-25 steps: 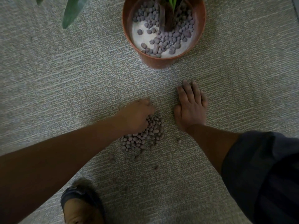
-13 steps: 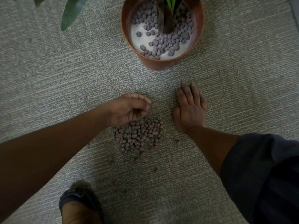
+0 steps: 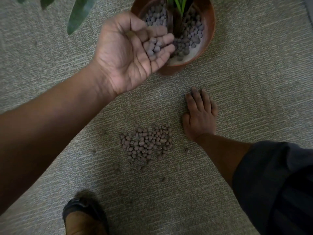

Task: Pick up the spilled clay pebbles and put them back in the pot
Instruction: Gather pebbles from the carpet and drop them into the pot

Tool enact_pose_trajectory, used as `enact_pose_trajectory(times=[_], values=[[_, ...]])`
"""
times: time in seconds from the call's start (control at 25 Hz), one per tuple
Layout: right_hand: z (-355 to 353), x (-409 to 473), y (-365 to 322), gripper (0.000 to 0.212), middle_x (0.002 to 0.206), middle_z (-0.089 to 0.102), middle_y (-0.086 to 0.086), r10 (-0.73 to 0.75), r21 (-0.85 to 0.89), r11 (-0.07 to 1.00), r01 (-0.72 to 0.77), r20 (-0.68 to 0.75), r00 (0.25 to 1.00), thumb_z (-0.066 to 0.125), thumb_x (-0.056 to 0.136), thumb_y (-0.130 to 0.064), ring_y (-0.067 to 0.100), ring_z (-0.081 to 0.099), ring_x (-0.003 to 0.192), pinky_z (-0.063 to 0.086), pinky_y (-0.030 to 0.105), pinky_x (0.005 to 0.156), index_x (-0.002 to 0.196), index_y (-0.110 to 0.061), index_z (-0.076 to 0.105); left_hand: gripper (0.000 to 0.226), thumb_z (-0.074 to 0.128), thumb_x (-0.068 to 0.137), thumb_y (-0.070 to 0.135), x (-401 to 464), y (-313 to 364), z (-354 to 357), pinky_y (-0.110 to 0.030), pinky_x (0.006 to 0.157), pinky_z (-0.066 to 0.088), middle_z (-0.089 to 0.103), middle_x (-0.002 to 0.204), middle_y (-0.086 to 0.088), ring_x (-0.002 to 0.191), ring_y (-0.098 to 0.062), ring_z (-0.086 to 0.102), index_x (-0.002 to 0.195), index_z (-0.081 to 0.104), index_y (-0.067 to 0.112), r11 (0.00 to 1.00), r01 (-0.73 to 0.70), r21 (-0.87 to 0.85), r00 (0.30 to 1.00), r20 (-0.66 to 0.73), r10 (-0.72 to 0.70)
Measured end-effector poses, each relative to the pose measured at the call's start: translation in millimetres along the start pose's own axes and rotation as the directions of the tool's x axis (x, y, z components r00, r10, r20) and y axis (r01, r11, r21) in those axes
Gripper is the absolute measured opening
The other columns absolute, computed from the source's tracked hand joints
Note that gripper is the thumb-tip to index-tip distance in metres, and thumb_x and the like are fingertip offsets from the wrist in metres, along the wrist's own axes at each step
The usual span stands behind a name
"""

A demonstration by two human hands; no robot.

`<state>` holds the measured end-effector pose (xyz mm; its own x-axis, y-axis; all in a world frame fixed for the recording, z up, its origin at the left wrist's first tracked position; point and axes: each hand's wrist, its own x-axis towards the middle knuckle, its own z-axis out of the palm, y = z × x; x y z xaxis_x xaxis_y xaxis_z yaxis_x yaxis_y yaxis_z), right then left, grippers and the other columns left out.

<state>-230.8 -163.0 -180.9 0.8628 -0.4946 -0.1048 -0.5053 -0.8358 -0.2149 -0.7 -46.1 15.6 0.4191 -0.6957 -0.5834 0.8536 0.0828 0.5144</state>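
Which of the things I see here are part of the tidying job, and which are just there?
Part of the job:
left hand, palm up, carrying pebbles at the pot
spilled pebbles on the carpet

Just there:
right hand, flat on the carpet
plant leaf
shoe

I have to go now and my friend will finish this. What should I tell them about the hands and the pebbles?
Left hand: palm up over the pot's near edge, carrying a few clay pebbles on its fingers, not yet tipped in.
Right hand: flat on the carpet, holding nothing.
Done: many pebbles already lie in the pot.
Left: tip this handful in, then gather the spilled pile on the carpet and the strays around it.
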Motion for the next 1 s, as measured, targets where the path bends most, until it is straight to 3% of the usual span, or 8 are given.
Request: enact_pose_trajectory(times=[0.28,0.4,0.48,0.52,0.6,0.72,0.84,1.0], values=[[0.9,0.4,0.8,0.064,0.166,0.023,-0.001,-0.004,-0.006,1.0,0.004,-0.008,1.0,0.04,0.091,-0.037,0.027,0.013,0.155,0.007,0.044,0.121,0.153,-0.026,0.031,0.042,0.042,0.094,0.022,3.0,-0.3,5.6,-0.039,0.112,0.042,0.06,0.132,-0.023,0.128,-0.028,0.056,0.125,0.057,-0.002,0.978,-0.009,0.209,0.993,-0.115,0.034],[1.4,0.4,1.6,0.064,0.167,0.019,-0.002,0.001,0.008,1.0,-0.001,0.01,1.0,0.039,0.092,-0.038,0.025,0.009,0.156,0.007,0.046,0.122,0.154,-0.027,0.029,0.025,0.051,0.092,0.012,1.4,-18.2,1.7,-0.032,0.094,0.055,0.072,0.112,-0.01,0.107,-0.018,0.068,0.11,0.064,0.001,0.906,-0.22,0.361,0.949,-0.135,0.284],[1.4,0.5,2.0,0.063,0.168,0.018,-0.003,0.003,0.017,1.0,-0.003,0.022,1.0,0.039,0.093,-0.038,0.025,0.008,0.156,0.007,0.047,0.123,0.154,-0.027,0.028,0.009,0.055,0.093,0.003,-4.1,-40.9,-13.2,-0.026,0.069,0.054,0.069,0.091,0.002,0.082,-0.007,0.066,0.098,0.062,0.003,0.579,-0.448,0.681,0.831,0.078,0.551],[1.2,0.6,2.2,0.063,0.167,0.018,-0.003,0.002,0.019,1.0,-0.002,0.023,1.0,0.039,0.093,-0.038,0.025,0.008,0.156,0.007,0.047,0.123,0.154,-0.027,0.029,0.007,0.057,0.093,0.001,-6.6,-52.5,-24.6,-0.023,0.066,0.05,0.065,0.088,0.006,0.078,-0.004,0.063,0.096,0.062,0.004,0.359,-0.471,0.805,0.809,0.232,0.541],[0.9,0.2,1.4,0.063,0.167,0.02,-0.003,0.003,0.027,1.0,-0.004,0.019,1.0,0.04,0.092,-0.037,0.026,0.01,0.155,0.009,0.048,0.122,0.153,-0.026,0.031,0.017,0.064,0.089,0.004,-7.3,-67.3,-52.3,-0.023,0.07,0.049,0.061,0.098,0.008,0.089,-0.007,0.061,0.105,0.067,0.011,-0.024,-0.335,0.942,0.914,0.331,0.235],[0.7,0.1,0.6,0.062,0.167,0.022,-0.003,0.005,0.035,0.999,-0.006,0.01,1.0,0.04,0.092,-0.037,0.026,0.011,0.155,0.011,0.049,0.122,0.153,-0.026,0.032,0.051,0.071,0.081,0.016,-9.8,-85.0,-93.9,-0.032,0.088,0.05,0.052,0.127,-0.002,0.115,-0.021,0.055,0.13,0.058,0.025,-0.467,-0.187,0.864,0.972,0.094,-0.216],[1.3,0.4,0.3,0.062,0.166,0.023,-0.003,0.006,0.032,0.999,-0.006,-0.007,1.0,0.039,0.091,-0.036,0.026,0.013,0.155,0.013,0.05,0.122,0.152,-0.026,0.032,0.069,0.074,0.078,0.028,-21.7,-102.3,-115.5,-0.036,0.083,0.049,0.043,0.128,-0.001,0.116,-0.024,0.05,0.139,0.043,0.028,-0.551,-0.183,0.814,0.96,0.028,-0.278],[2.9,0.3,1.2,0.062,0.165,0.024,-0.003,-0.002,0.023,1.0,0.002,-0.026,1.0,0.039,0.09,-0.036,0.026,0.014,0.154,0.014,0.049,0.122,0.151,-0.026,0.033,0.06,0.071,0.079,0.029,-26.6,-113.5,-125.0,-0.043,0.084,0.051,0.045,0.124,-0.004,0.112,-0.027,0.051,0.133,0.045,0.021,-0.554,-0.245,0.796,0.965,0.143,-0.221]])
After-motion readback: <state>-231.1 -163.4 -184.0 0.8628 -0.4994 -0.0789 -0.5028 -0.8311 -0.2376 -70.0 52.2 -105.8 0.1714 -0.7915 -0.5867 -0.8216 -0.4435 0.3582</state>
